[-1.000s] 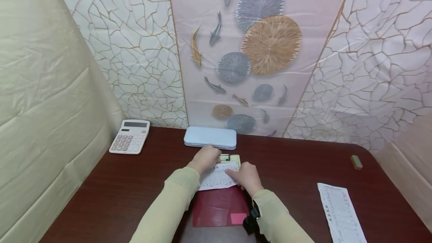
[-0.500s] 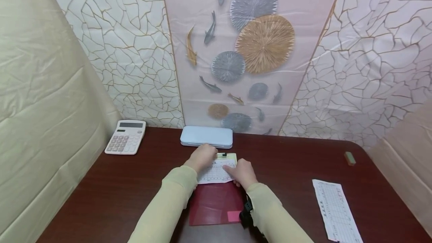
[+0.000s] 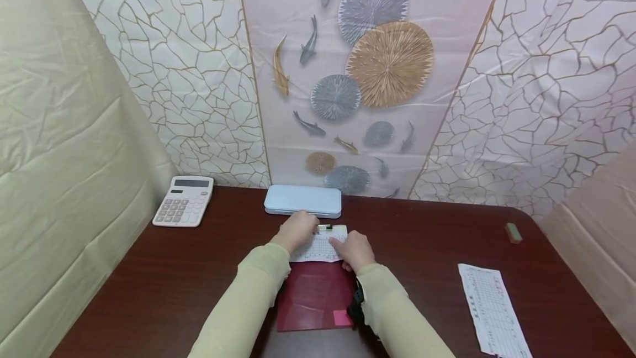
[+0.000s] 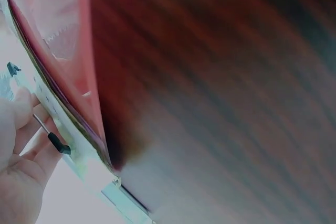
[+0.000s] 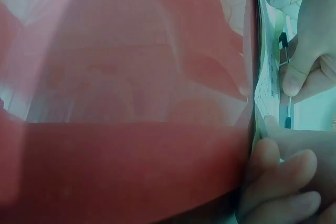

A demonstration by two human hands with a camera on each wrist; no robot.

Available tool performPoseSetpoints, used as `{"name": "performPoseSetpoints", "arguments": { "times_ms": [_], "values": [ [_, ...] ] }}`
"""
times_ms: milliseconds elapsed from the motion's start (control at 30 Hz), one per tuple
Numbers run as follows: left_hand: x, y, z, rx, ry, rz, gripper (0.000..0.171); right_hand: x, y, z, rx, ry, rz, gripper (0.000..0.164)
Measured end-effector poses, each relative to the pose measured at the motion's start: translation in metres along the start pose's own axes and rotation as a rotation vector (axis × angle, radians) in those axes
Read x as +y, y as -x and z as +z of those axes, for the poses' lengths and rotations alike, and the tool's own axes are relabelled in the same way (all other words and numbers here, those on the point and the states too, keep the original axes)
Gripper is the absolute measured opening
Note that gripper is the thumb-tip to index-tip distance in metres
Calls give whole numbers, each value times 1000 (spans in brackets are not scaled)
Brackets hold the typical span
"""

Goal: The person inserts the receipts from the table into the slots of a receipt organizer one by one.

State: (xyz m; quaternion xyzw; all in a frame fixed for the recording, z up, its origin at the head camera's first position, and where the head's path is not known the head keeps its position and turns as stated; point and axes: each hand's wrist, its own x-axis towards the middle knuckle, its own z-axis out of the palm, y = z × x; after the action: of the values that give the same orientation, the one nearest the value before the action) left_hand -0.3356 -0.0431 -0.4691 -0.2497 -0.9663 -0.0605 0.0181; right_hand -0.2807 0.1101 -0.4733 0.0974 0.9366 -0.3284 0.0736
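Note:
A white printed form [image 3: 317, 250] lies over the upper part of a dark red translucent clip folder [image 3: 313, 297], a pink tag at its lower right. At the top edge sits a wire clip [image 3: 326, 227] with black ends. My left hand [image 3: 296, 231] pinches this clip, its thumb on the wire in the right wrist view. My right hand [image 3: 355, 250] grips the form's right edge, thumb on top and fingers [image 5: 283, 169] curled at the side. In the left wrist view the red cover [image 4: 86, 77] stands apart from the papers. Part of the form is hidden behind the left hand.
Behind the folder stands a light blue pencil case [image 3: 303, 200]. A white calculator [image 3: 184, 201] lies at the back left. To the right are another printed sheet [image 3: 494, 308] and a small green-and-brown block [image 3: 513, 232] near the table's edge.
The form has slid up toward the clip, its lower edge rising and more red showing below. My right hand moved slightly up with it; the left stays at the clip. The head view shifted slightly.

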Motion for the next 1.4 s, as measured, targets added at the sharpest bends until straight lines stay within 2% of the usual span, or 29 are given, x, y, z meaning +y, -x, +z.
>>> {"name": "performPoseSetpoints", "arguments": {
  "times_ms": [233, 367, 467, 667, 767, 867, 967, 1133, 1400],
  "values": [
    [-2, 1, -3, -49, 15, -33, 5, -8, -1, 2, 4, 7, 40, 43],
    [-2, 1, -3, -39, 19, -13, 7, -7, 0, 2, 3, -6, 40, 43],
    [-3, 0, -3, -29, 31, 6, 12, -4, 1, 1, 1, -26, 29, 42],
    [-3, -2, -7, -67, 103, -4, 23, 7, 1, -6, -33, -83, -14, 40],
    [-3, -6, -11, -75, 131, 27, 23, 16, 1, -12, -44, -97, -17, 40],
    [-5, -10, -12, -89, 152, 41, 18, 26, 2, -22, -28, -58, -29, 41],
    [-7, -11, -12, -109, 201, 5, 20, 36, 5, -37, -12, -13, -55, 37],
    [-13, -11, -15, -140, 281, -38, 21, 54, 9, -63, 0, -1, -85, 27],
    [-17, -10, -20, -191, 315, -79, 20, 96, 19, -99, -3, 29, -157, 22]
  ]
}}
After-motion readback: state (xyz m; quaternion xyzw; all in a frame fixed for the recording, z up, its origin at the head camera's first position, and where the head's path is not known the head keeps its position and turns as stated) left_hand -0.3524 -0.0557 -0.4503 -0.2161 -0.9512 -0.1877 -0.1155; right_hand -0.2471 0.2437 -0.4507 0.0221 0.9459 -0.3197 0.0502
